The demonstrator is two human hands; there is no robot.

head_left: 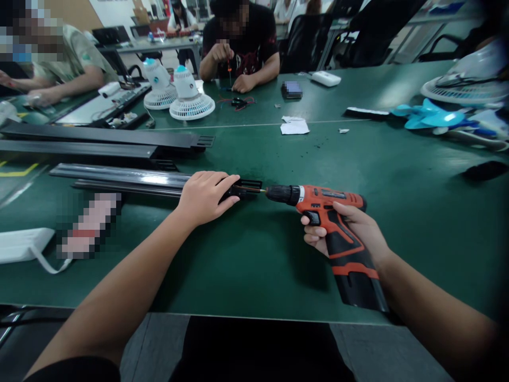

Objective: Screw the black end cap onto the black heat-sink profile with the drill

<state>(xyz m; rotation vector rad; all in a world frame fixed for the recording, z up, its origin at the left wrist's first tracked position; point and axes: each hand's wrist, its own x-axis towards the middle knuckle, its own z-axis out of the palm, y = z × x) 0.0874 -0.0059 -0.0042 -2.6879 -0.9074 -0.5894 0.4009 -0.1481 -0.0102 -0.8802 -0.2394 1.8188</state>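
Observation:
My right hand (366, 228) grips an orange and black cordless drill (328, 197) by its handle, with a finger near the trigger. The drill lies level and points left. Its thin bit meets, or nearly meets, the slotted end of a long black housing (123, 174); exact contact is too small to tell. Over that housing, close to the same end, my left hand (207, 195) is closed, thumb on the near side and fingers across the top. Part of the housing is hidden under this hand.
More long black housings (99, 139) lie behind at the left. A phone (91, 225) and a white power bank (24, 244) rest at near left. White fans (191, 98) stand farther back. Blue fan blades (431, 114) lie at right. Across the table, a person (246, 48) holds a screwdriver.

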